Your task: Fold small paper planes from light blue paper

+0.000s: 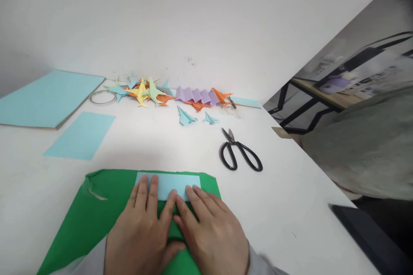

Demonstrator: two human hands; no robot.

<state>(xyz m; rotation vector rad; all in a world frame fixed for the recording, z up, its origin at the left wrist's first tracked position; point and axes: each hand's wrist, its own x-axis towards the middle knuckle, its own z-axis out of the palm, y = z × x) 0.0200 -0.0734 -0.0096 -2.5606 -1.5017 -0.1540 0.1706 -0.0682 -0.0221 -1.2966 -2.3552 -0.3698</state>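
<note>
A light-blue paper strip (176, 182) lies crosswise near the far edge of a green board (106, 210). My left hand (142, 227) rests palm down with its fingers spread, fingertips on the left part of the strip. Beside it, my right hand (213, 230) lies flat with fingers stretched out, its fingertips on the strip's right part and near edge. The two index fingers almost meet at the strip's near edge. Neither hand grips anything. Whether the strip is one layer or folded I cannot tell.
Black-handled scissors (240, 150) lie slightly open at right. A light-blue sheet (80, 135) and a blue paper stack (48, 99) lie at left. Along the wall sit a tape roll (102, 97), several folded paper figures (142, 92) and pleated purple paper (195, 95). A dark flat object (364, 232) is at right.
</note>
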